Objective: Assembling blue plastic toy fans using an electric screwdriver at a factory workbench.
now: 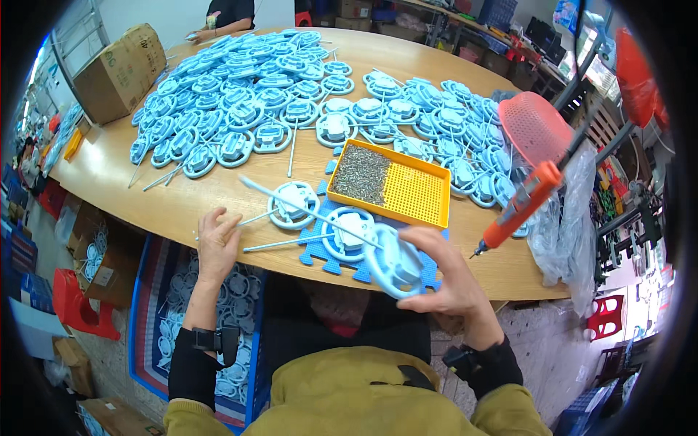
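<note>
My right hand [454, 280] grips a light-blue ring-shaped plastic part [396, 265] by its rim, tilted above the table's front edge. Its long thin rod points up and left. My left hand [218, 243] is closed around the rod of a second ring-shaped part [294, 206], which lies on the table with a boxy housing in its middle. Between the hands a third such part [348, 233] rests on a blue foam mat [316, 251], rod pointing left. Behind it stands a yellow tray [425, 211] with many small metal screws [361, 173].
A large heap of similar blue parts [240, 94] covers the table's far side. An orange electric screwdriver [520, 207] hangs at the right, near a pink basket [536, 127]. A blue-rimmed crate [258, 356] of parts stands below left. Another person [231, 16] sits across the table.
</note>
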Motion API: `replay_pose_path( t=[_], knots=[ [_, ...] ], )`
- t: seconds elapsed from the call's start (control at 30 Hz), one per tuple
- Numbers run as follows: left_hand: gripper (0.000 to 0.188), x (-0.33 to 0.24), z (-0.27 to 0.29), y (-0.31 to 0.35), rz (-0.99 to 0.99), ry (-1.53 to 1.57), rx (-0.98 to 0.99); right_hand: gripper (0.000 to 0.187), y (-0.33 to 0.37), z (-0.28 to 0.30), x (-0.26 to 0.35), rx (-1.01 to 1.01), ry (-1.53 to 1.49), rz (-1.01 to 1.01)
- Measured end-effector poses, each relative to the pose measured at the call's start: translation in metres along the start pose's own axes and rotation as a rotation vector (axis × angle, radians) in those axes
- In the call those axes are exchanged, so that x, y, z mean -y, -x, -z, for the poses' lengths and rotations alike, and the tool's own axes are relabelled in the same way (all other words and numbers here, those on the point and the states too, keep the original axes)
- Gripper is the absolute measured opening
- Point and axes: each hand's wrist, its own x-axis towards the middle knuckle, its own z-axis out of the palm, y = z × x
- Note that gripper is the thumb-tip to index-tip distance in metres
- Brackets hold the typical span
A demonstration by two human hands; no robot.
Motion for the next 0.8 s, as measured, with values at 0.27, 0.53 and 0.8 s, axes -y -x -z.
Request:
replay_pose_path(
  t=[0.27,0.53,0.8],
  knots=[
    [0.048,-0.130,0.024,-0.013,0.158,-0.181,0.015,0.074,0.041,0.018,-0.040,-0.010,0.447,0.066],
    [0.069,-0.252,-0.101,-0.017,-0.388,0.131,0.406,0.052,-0.114,0.088,-0.120,-0.436,-0.358,-0.051],
    [0.060,-0.234,-0.103,-0.006,-0.182,-0.054,0.268,0.040,-0.098,0.082,-0.121,-0.487,-0.352,-0.067]
  ],
)
